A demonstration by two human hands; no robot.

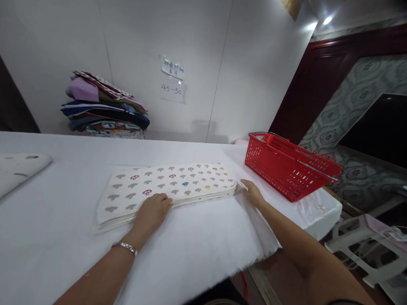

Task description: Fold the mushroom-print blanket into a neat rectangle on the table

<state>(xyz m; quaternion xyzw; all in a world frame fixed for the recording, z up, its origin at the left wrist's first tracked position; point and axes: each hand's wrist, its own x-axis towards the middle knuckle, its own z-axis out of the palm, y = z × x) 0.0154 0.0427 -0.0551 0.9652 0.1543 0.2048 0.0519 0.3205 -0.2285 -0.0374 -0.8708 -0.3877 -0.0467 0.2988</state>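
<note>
A white folded cloth (pixel 175 182) printed with grey, red, blue and yellow mushrooms lies in several flat layers on the white-covered table. My left hand (pixel 153 211) is closed over its near edge, left of the middle, with the fingertips on the top layer. A silver bracelet circles that wrist. At the cloth's right end, my right hand (pixel 252 192) has its fingers closed at the rounded corner; part of the grip is hidden. Another white patterned folded cloth (pixel 16 170) lies at the far left, apart from both hands.
A red plastic basket (pixel 289 169) with metal handles stands at the table's right end. Against the wall rises a stack of folded fabrics (pixel 105 107). Two paper notes (pixel 173 90) are on the wall. A white stool (pixel 370 243) stands on the floor at right.
</note>
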